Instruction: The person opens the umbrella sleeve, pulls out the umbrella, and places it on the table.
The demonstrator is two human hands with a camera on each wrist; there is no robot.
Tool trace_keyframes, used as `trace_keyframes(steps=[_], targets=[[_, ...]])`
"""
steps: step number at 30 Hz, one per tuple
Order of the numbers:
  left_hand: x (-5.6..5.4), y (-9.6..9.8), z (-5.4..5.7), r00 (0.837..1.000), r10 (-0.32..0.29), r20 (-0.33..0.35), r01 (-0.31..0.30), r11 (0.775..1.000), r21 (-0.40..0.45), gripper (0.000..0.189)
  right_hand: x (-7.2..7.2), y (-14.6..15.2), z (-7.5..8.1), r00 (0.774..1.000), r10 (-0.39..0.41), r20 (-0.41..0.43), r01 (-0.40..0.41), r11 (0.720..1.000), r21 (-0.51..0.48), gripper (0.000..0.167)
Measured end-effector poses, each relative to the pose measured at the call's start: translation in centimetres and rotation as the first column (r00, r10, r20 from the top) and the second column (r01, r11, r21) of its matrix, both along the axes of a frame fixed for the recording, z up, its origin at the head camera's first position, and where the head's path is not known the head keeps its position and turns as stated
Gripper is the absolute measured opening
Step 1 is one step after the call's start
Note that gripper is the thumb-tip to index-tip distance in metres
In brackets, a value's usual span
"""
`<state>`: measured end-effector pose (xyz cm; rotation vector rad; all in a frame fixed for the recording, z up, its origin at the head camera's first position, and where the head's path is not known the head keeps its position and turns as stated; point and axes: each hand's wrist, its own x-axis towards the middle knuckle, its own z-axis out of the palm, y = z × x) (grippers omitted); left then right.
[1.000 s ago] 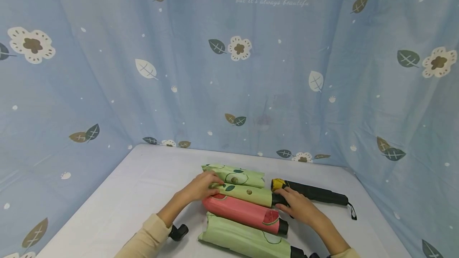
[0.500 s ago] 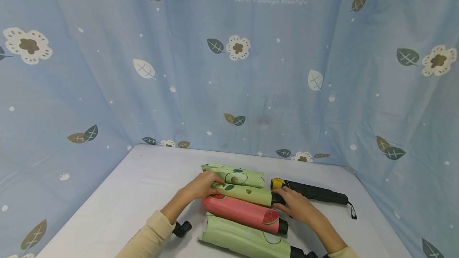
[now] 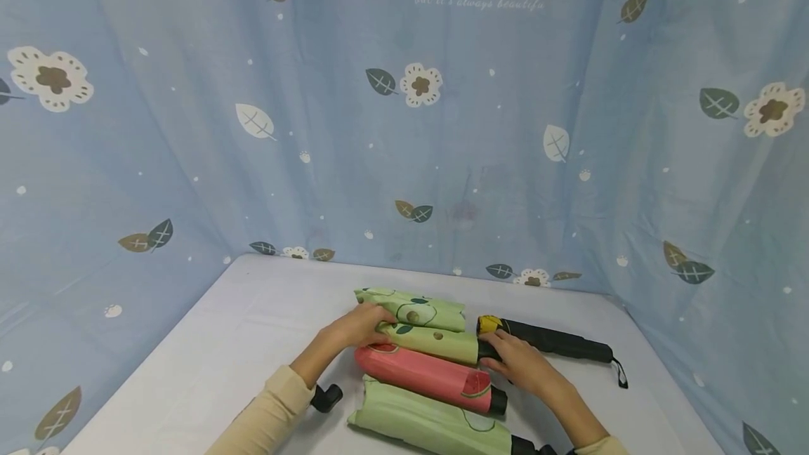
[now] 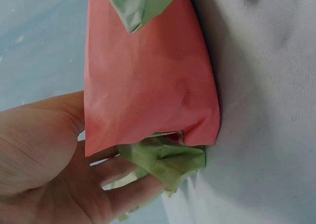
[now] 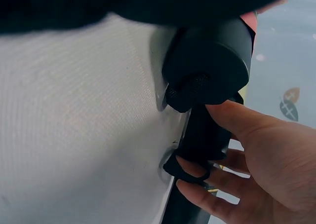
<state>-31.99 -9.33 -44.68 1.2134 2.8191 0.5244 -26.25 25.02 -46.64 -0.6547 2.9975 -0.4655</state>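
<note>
Several folded umbrellas lie in a row on the white table. My left hand [image 3: 359, 326] grips the left end of a light green umbrella [image 3: 442, 345], second from the back. At the other end, my right hand [image 3: 520, 362] has its thumb and fingers around that umbrella's black handle [image 5: 205, 135]. Just in front lies a red watermelon-print umbrella [image 3: 423, 376]; its end covers part of my left fingers' work in the left wrist view. A wrinkled green cloth end [image 4: 163, 157] shows beside those fingers. Behind my hands is a green avocado-print umbrella [image 3: 436, 312].
Nearest the front lies another green umbrella [image 3: 430, 416] with a black handle. To the right, a black umbrella [image 3: 562, 341] with a yellow end and wrist loop lies close behind my right hand. A blue patterned curtain [image 3: 404, 160] stands around the table's back and sides.
My left hand and forearm have shifted very slightly to the right. Both hands stay at the ends of the same green umbrella, and the row lies almost as before.
</note>
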Motion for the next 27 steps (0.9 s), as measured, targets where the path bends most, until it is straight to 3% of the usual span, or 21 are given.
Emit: trace_keyframes(steps=[7, 16, 27], targets=[[0.1, -0.1, 0.0, 0.998, -0.003, 0.063, 0.007, 0.998, -0.059, 0.035, -0.1, 0.1, -0.8, 0.999, 0.027, -0.038, -0.026, 0.999, 0.031, 0.047], [-0.1, -0.8, -0.7, 0.998, -0.056, 0.027, 0.058, 0.997, -0.054, 0.037, -0.1, 0.1, -0.8, 0.999, 0.016, -0.048, -0.016, 1.000, 0.019, 0.046], [0.1, -0.7, 0.0, 0.998, -0.047, 0.043, 0.048, 0.999, -0.025, 0.036, 0.1, 0.3, 0.2, 0.990, 0.022, -0.142, -0.018, 0.999, 0.028, 0.044]])
